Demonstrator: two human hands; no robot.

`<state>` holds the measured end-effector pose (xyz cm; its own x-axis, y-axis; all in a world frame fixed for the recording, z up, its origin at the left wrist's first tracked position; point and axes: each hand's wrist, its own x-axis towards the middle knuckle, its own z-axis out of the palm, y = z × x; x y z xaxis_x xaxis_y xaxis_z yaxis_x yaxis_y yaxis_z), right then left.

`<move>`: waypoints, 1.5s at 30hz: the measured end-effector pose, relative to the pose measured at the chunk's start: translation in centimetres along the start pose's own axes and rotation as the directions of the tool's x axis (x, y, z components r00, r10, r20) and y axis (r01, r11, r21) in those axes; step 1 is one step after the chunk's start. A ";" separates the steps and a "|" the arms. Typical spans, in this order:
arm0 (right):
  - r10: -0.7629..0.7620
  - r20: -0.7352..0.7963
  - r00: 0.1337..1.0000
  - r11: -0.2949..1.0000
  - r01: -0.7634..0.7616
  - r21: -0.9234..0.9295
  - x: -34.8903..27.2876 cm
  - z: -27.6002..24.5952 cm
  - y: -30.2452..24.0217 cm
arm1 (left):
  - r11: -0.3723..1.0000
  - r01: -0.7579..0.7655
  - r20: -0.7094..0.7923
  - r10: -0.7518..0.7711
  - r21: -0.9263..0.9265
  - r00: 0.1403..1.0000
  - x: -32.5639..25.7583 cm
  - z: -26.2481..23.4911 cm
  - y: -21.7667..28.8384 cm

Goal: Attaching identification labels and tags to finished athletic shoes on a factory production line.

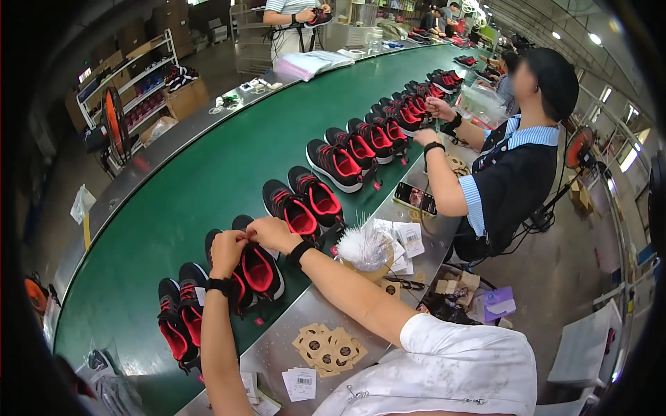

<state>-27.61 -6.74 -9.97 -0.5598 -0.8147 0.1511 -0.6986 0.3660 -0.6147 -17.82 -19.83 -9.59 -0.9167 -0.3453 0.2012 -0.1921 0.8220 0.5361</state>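
Note:
My left hand and my right hand meet over the upper of a black sneaker with a red lining. The fingertips of both are pinched together by its laces; whatever is between them is too small to make out. Just under my right hand shows a bit of white tag. The sneaker's mate stands close on the left, partly covered by my left hand and wrist. Another pair of black and red sneakers sits left of my left forearm, with a white tag on one shoe.
More sneakers line the green conveyor belt. On the metal ledge lie brown paper tags, white printed cards, a bundle of clear plastic fasteners and a phone. A co-worker handles shoes at right.

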 end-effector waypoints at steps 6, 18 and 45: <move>0.043 -0.155 0.987 0.991 -0.062 -0.118 0.3 2.4 -0.7 | 0.992 -0.108 -0.049 0.111 0.064 0.993 0.7 0.2 0.2; 0.210 -0.063 0.976 0.473 -0.045 0.880 0.2 2.2 -1.4 | 0.119 0.300 0.240 -0.362 -0.947 0.901 -1.3 -1.8 -0.2; 0.088 0.218 0.972 0.273 -0.234 0.933 -0.3 2.1 -2.2 | 0.378 0.344 0.270 -0.234 -0.860 0.934 -2.7 -3.7 -1.4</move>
<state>-24.99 -8.26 -10.33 -0.5084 -0.8578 -0.0760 0.3562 -0.1292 -0.9254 -13.82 -21.72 -7.86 -0.9057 -0.3927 -0.1596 -0.0866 -0.1971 0.9765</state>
